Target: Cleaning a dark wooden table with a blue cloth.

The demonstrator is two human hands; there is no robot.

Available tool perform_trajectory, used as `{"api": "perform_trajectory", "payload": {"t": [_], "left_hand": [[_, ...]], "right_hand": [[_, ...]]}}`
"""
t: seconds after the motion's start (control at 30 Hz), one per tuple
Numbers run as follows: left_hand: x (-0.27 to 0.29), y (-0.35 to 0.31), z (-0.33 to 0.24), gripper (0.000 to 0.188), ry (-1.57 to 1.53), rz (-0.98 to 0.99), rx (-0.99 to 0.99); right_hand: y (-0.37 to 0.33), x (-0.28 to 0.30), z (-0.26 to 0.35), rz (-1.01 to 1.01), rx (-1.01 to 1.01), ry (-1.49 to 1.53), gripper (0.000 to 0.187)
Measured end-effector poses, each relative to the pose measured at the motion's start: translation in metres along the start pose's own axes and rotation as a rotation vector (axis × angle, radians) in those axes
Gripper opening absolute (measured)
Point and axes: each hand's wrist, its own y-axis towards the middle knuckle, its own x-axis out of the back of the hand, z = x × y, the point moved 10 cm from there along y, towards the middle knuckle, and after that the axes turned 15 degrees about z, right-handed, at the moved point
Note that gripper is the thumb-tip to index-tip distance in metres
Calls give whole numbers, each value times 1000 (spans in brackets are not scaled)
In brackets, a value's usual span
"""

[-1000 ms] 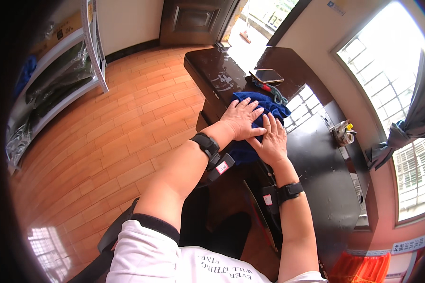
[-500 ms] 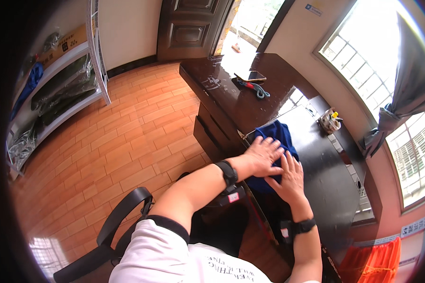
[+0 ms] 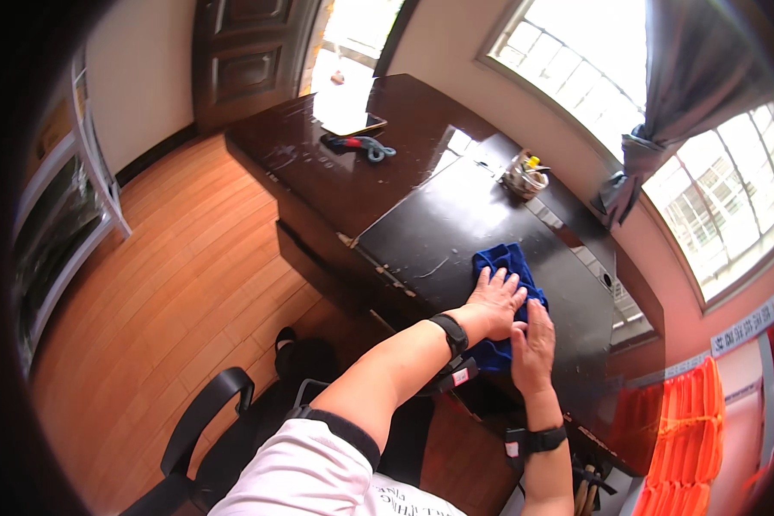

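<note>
Clock read from the cloth, 12 straight ahead of the person.

- Blue cloth (image 3: 499, 255): rumpled, on the black panel of the bench (image 3: 426, 241), under and around the person's hands.
- Left hand (image 3: 495, 310): palm down on the cloth, fingers parted and stretched out flat; grip apart, pressing from above.
- Right hand (image 3: 534, 351): at 4 o'clock of the left, just beside it, fingers along the cloth's edge. Fingers together, thumb standing slightly off; grip apart. Contact of its palm with the cloth: cannot tell.
- Dark bands on both wrists; left band (image 3: 450, 335), right band (image 3: 546, 439).
- 12 o'clock: small holder (image 3: 525, 181) with a yellow-topped item, on the bench.
- 11 o'clock: phone (image 3: 361, 125) lying flat on the glossy brown part, a red and grey looped cord (image 3: 372, 148) near it.
- Between 1 and 2: knotted grey curtain (image 3: 649, 159) by the window.
- 4 o'clock: orange fabric (image 3: 688, 421), folded in layers.
- 8 o'clock: black chair arm (image 3: 189, 421).
</note>
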Motion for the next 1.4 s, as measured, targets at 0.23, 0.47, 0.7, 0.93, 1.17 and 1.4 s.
{"api": "perform_trajectory", "payload": {"t": [0.23, 0.47, 0.7, 0.93, 1.17, 1.4], "left_hand": [[-4, 14, -5, 65, 5, 8, -14], [-2, 0, -1, 64, 49, -9, 18], [10, -49, 4, 37, 167, -313, -125], [27, -29, 37, 40, 135, -222, -55], [28, -12, 65, 55, -25, -226, 145], [20, -19, 66, 54, 37, -220, 176]], "right_hand": [[30, -23, -26, 52, -264, -106, 61], [26, -21, -13, -53, -181, -169, 56], [32, -17, 15, -64, -110, 11, 49], [68, -32, -8, -186, -217, -7, 47], [104, -46, -29, -45, -205, 8, 44], [98, -60, -22, 27, -215, -19, 43]]}}
